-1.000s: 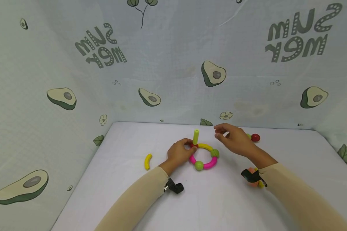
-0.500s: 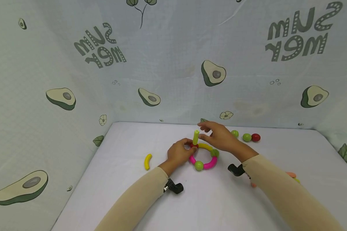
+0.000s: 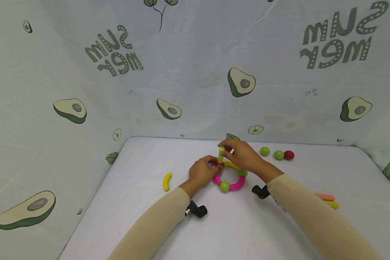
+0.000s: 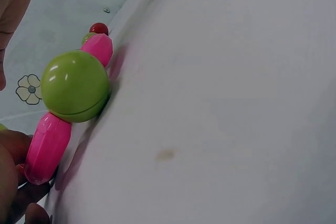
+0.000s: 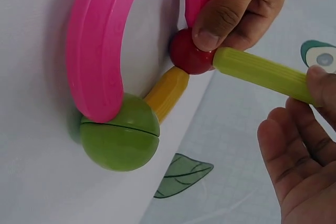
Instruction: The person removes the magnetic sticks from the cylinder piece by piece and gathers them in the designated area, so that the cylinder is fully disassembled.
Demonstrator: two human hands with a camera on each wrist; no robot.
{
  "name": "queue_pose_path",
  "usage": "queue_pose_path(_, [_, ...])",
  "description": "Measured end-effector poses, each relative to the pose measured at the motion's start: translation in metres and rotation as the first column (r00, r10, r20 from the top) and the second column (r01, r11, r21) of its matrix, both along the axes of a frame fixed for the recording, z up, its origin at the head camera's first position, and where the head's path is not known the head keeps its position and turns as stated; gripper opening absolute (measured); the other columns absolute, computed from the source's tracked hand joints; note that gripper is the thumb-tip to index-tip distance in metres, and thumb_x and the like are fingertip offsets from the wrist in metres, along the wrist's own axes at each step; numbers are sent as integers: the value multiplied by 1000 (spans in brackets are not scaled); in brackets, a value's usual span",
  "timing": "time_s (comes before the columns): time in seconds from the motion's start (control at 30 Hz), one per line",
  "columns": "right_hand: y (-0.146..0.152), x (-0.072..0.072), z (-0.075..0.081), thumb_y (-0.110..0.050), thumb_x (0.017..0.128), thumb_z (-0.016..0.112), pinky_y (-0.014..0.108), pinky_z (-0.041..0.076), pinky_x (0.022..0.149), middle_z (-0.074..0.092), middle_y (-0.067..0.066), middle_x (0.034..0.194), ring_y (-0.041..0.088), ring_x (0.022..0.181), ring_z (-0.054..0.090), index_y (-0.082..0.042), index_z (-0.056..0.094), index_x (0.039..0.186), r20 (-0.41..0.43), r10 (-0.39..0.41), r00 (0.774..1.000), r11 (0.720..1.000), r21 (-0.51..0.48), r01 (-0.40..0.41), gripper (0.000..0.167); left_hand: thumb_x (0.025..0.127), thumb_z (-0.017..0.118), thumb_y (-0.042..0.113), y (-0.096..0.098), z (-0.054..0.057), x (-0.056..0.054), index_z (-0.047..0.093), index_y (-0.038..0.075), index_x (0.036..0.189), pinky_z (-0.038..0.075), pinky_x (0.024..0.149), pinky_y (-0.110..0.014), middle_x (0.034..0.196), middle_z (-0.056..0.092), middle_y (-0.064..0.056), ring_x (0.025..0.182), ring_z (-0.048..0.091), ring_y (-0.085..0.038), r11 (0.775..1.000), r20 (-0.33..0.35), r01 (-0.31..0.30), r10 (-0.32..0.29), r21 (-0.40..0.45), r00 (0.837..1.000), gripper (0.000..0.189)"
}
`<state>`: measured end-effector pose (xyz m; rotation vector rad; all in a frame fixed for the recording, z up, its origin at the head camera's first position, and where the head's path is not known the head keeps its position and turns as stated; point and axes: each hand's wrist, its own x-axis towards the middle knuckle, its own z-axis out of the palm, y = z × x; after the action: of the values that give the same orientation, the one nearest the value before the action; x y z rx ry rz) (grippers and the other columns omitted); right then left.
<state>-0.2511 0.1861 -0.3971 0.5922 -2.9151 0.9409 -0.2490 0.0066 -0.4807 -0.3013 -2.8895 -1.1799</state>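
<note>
A ring of pink point(image 3: 237, 185) and yellow curved rods point(image 3: 229, 164) joined by green balls point(image 3: 225, 186) and a red ball point(image 5: 184, 51) lies on the white table. My left hand point(image 3: 201, 170) grips the red ball, its thumb pressed on it in the right wrist view. From that ball a straight light-green stick point(image 5: 262, 74) stands up. My right hand point(image 3: 242, 155) pinches the stick's upper end between thumb and fingers. In the left wrist view, a pink rod point(image 4: 47, 148) and a green ball point(image 4: 75, 86) show beside my left fingers.
A loose yellow curved rod point(image 3: 167, 182) lies left of my left hand. At the back right are two green balls point(image 3: 264, 151) and a red one point(image 3: 289, 155). Orange point(image 3: 326, 197) and yellow pieces point(image 3: 332, 204) show partly behind my right sleeve. A printed cloth point(image 3: 195, 83) rises behind the table.
My right hand has moved left to the light-green stick and now pinches its top. The left hand stays on the red ball. Green balls at the back right have come into sight.
</note>
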Motion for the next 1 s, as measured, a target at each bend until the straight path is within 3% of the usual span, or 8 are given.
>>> queue_pose_path(0.4, [1,2,0,-14,97,73,37,59,77,69,6,102,25,89,65,-8,70,122,9,-15,1000,1000,-5,15,26,92,75,42,-1,3,-1,75,28,115,49,79,-31,103,73,18,107,66,-12,1000,39,12,-13,5,999,27])
queue_pose_path(0.6, [7,3,-5,-11,97,72,41,59,82,69,5,100,27,93,66,-4,68,122,-36,-3,999,1000,-14,3,26,92,75,42,0,2,-2,75,28,115,48,79,-30,102,72,19,106,65,-12,1000,45,16,-16,6,999,27])
queue_pose_path(1.0, [11,4,-10,-11,98,71,36,57,73,69,6,99,25,90,64,-2,67,124,-71,-23,997,999,-42,20,28,91,76,44,0,3,-2,75,29,115,47,77,-30,106,72,18,103,64,-10,1000,46,4,-4,1,999,28])
